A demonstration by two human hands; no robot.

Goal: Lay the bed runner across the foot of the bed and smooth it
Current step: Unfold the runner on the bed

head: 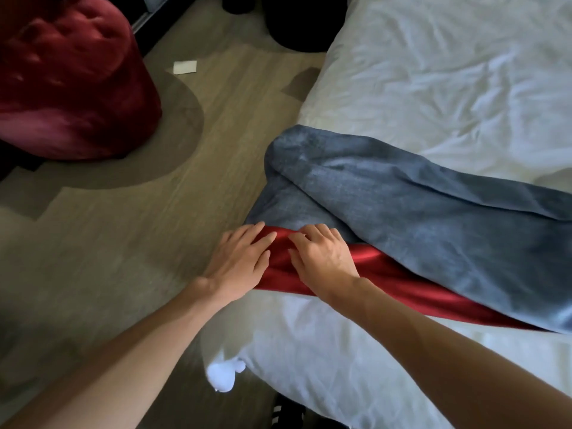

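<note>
- Far left on the floor (pixel 123 227) sits a red pouf (pixel 68 78), with a white slip (pixel 184 68) beyond it; both are well apart from my work.
- At the bed's edge my left hand (pixel 238 264) lies flat, fingers straight, pressing the runner's red side where it drops over.
- Just beside it my right hand (pixel 322 258) has its fingers bent onto the same red fold; whether they pinch it I cannot tell.
- Rightward, the runner (pixel 418 218) lies slantwise on the white bed (pixel 448 72), its grey face folded back on itself, red showing beneath, rumpled.
- To do this well, I judge I should pin the edge with the flat hand and draw the fold open with the other. Then square it to the foot and stroke outward with open palms, so the slick cloth does not slide off.
</note>
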